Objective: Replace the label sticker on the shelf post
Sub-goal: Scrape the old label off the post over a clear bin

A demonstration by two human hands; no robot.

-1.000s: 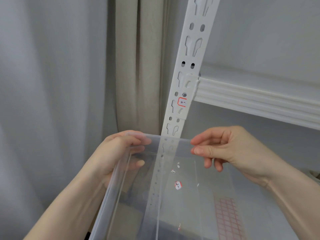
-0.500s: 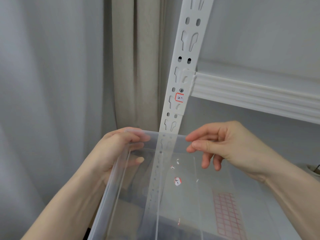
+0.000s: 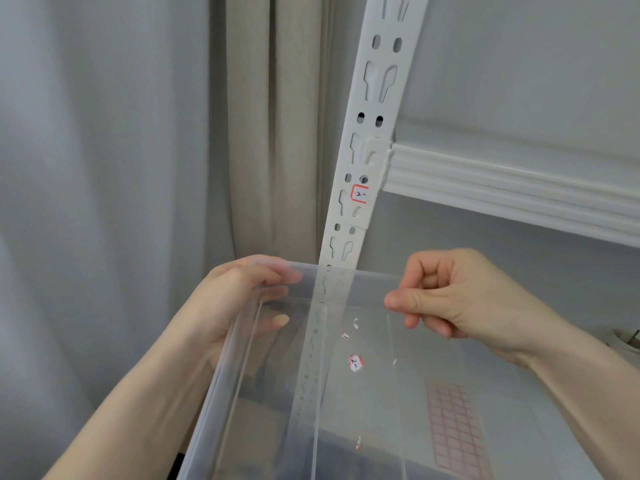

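A white perforated shelf post [image 3: 375, 109] runs up the middle, and a small red-bordered label sticker [image 3: 359, 194] sits on it just below the shelf beam. I hold a clear plastic box [image 3: 242, 375] up in front of the post's lower part. My left hand [image 3: 239, 299] grips the box's far left corner, thumb over the rim. My right hand [image 3: 450, 299] is curled at the far rim, thumb and fingers pinched together. On the box floor lie a torn old sticker [image 3: 355, 362], several paper scraps [image 3: 346, 334] and a red-grid sticker sheet [image 3: 453, 427].
A white ribbed shelf beam [image 3: 512, 192] runs right from the post. Beige curtain [image 3: 273, 133] and grey sheer curtain [image 3: 104, 168] hang to the left. A grey wall lies behind the shelf.
My right hand's fingers have curled in from an extended pinch to a closed fist at the box rim. The view has shifted slightly; the left hand keeps its grip.
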